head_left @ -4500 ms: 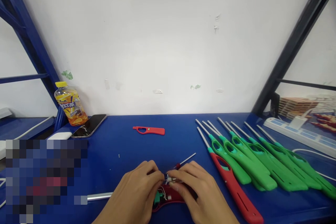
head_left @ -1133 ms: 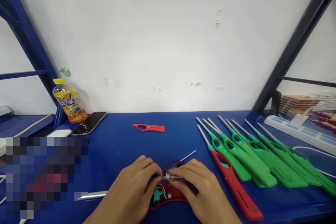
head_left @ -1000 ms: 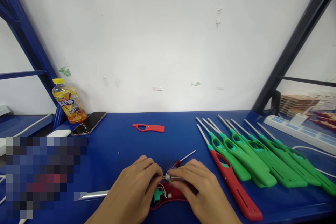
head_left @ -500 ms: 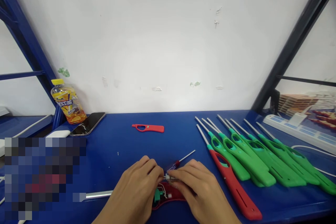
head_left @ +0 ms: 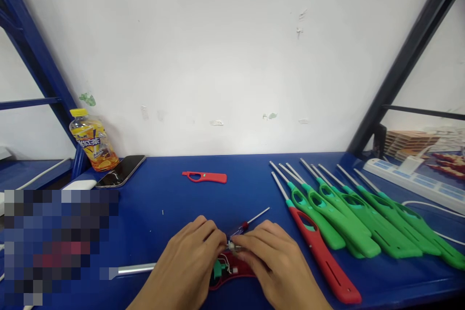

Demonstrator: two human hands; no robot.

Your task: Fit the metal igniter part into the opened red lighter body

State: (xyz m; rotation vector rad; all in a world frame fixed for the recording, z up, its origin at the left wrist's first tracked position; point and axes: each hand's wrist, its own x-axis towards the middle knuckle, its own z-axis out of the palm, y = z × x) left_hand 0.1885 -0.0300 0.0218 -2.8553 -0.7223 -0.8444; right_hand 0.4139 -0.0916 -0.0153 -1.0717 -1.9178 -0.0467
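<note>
Between the fingertips of both hands is a small pale part (head_left: 231,245) with a metallic look, partly hidden. My left hand (head_left: 192,256) pinches its left end, and my right hand (head_left: 272,256) pinches its right end. Below them lies an opened red lighter shell (head_left: 240,281), its insides showing. A green trigger piece (head_left: 218,269) and thin white wires (head_left: 228,265) sit in it. From under my left forearm a metal lighter tube (head_left: 136,269) sticks out leftward. Just behind the fingers rests a screwdriver (head_left: 254,217), its handle partly covered.
A loose red shell half (head_left: 207,177) lies farther back. To the right are several green lighters (head_left: 363,223) and one red lighter (head_left: 325,256). A power strip (head_left: 410,179) stands far right. At left are a phone (head_left: 121,172) and a drink bottle (head_left: 94,140).
Both hands stay over the shell with almost the same grip. The small pale part has barely shifted, and the whole view has drifted slightly.
</note>
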